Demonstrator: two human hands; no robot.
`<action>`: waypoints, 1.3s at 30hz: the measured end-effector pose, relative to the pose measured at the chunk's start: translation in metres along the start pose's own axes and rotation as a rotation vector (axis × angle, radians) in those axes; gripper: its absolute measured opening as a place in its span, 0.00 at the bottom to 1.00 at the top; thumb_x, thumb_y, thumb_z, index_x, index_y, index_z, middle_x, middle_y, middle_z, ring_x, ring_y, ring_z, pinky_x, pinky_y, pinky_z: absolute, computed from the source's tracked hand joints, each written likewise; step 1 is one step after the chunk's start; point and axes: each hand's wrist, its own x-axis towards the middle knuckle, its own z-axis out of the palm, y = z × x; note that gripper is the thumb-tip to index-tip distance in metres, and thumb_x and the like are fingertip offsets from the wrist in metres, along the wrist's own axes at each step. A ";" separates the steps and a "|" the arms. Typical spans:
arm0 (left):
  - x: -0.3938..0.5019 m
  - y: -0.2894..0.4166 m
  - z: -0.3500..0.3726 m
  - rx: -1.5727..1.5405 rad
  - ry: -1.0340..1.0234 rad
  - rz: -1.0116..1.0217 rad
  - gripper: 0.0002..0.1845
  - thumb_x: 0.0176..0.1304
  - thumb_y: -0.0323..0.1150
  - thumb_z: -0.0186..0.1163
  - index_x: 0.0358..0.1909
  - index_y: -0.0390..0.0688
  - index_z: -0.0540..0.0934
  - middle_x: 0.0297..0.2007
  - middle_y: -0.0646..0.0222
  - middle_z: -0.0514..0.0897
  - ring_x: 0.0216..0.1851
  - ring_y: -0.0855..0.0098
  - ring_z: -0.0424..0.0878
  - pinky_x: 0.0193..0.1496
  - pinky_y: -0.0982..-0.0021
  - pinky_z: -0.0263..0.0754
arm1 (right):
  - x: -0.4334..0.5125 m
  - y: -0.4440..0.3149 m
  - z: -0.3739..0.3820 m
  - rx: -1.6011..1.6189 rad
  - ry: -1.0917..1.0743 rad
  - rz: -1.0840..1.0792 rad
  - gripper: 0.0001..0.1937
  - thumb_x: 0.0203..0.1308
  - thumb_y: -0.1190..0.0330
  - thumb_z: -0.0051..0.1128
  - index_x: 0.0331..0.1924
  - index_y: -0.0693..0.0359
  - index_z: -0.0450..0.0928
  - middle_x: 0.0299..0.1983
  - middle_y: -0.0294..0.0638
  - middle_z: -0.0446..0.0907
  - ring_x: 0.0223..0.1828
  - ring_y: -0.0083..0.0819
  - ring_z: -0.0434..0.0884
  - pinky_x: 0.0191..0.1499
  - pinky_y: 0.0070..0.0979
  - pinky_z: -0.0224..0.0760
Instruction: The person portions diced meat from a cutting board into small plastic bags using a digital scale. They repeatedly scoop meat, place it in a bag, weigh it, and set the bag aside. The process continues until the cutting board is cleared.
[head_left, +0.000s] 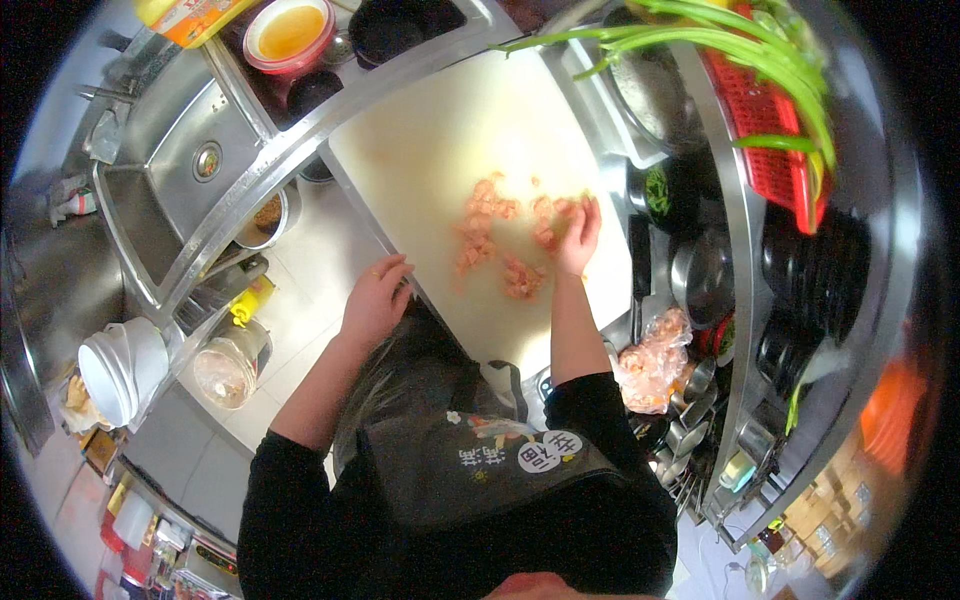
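Note:
Small pieces of raw pinkish meat (478, 232) lie scattered in loose clumps on a large white cutting board (420, 157) before me. My right hand (582, 234) is over the board at the right side of the meat, its fingers by a few of the pieces. Whether any piece is between those fingers cannot be made out. At the board's left edge rests my left hand (379, 292), fingers a little apart and nothing in them. A separate clump of meat (523, 278) sits nearer to my body, between the two hands.
A clear plastic bag of raw meat (654, 364) is to the right of my forearm. Green stalks (750, 49) overhang a red basket (765, 150). On the left are a steel sink (187, 112) and a bowl of yellowish liquid (291, 34). Stacked white tubs (124, 371) stand lower left.

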 end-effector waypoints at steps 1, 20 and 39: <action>0.001 -0.002 -0.002 -0.006 -0.002 -0.009 0.15 0.59 0.29 0.60 0.48 0.42 0.78 0.54 0.59 0.77 0.51 0.52 0.77 0.53 0.58 0.74 | 0.002 -0.001 0.015 -0.040 -0.032 0.021 0.21 0.71 0.68 0.47 0.64 0.67 0.65 0.60 0.46 0.71 0.57 0.31 0.73 0.61 0.27 0.65; -0.006 -0.004 -0.009 0.012 0.075 -0.053 0.13 0.60 0.30 0.59 0.47 0.43 0.79 0.53 0.59 0.78 0.51 0.54 0.78 0.53 0.59 0.74 | -0.046 -0.093 0.072 -0.649 -1.299 -0.760 0.18 0.45 0.52 0.66 0.40 0.49 0.80 0.47 0.36 0.76 0.52 0.40 0.72 0.57 0.39 0.64; -0.027 0.064 0.024 0.107 -0.151 0.131 0.16 0.59 0.31 0.60 0.50 0.43 0.78 0.56 0.59 0.77 0.55 0.53 0.75 0.57 0.59 0.71 | -0.082 -0.061 -0.032 -0.209 -0.615 0.261 0.11 0.53 0.78 0.58 0.40 0.56 0.77 0.29 0.33 0.76 0.29 0.24 0.76 0.30 0.22 0.72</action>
